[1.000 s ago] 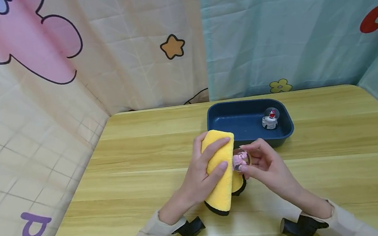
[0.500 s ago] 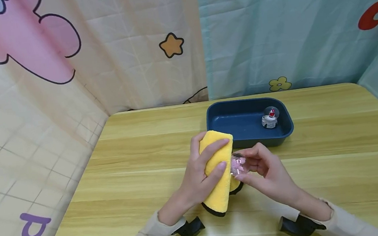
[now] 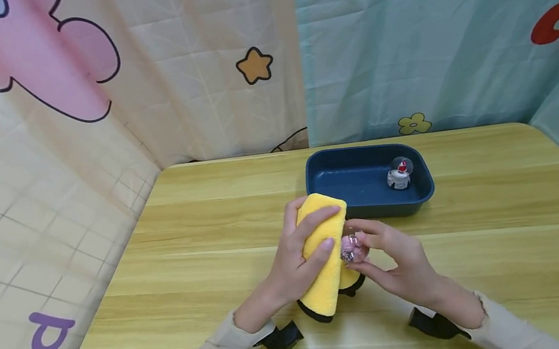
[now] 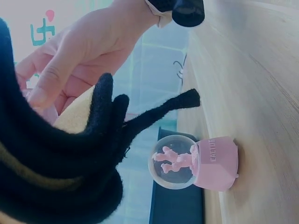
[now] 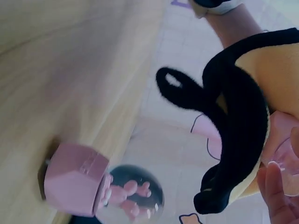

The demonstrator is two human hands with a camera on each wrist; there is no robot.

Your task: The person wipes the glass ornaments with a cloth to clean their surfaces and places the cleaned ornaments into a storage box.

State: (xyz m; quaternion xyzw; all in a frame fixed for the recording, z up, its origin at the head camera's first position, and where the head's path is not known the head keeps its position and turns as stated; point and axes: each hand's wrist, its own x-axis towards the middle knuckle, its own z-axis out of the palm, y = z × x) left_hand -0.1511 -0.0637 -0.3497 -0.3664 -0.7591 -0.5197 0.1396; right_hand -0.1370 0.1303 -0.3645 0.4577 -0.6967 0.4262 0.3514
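A small pink snow globe (image 3: 354,248) is pinched between the fingertips and thumb of my right hand (image 3: 407,260), its other end against a folded yellow cloth (image 3: 322,288) with black edging. My left hand (image 3: 288,266) grips the cloth, thumb and fingers spread across it; its folds hide part of the globe. In the left wrist view a second pink snow globe (image 4: 217,163), with a cactus-like figure inside, stands upright on the table below the cloth. The right wrist view shows the same standing globe (image 5: 77,179); the head view hides it behind the hands and cloth.
Just beyond my hands sits a dark blue rectangular bin (image 3: 348,180). At its right end is a snow globe with a white base (image 3: 398,179) and a red figure. The wooden table (image 3: 202,225) reaches back to printed curtains (image 3: 204,73).
The pink globe has turned in my right fingers, and the right hand has shifted slightly down with it. My left hand keeps its grip on the cloth, nearly still.
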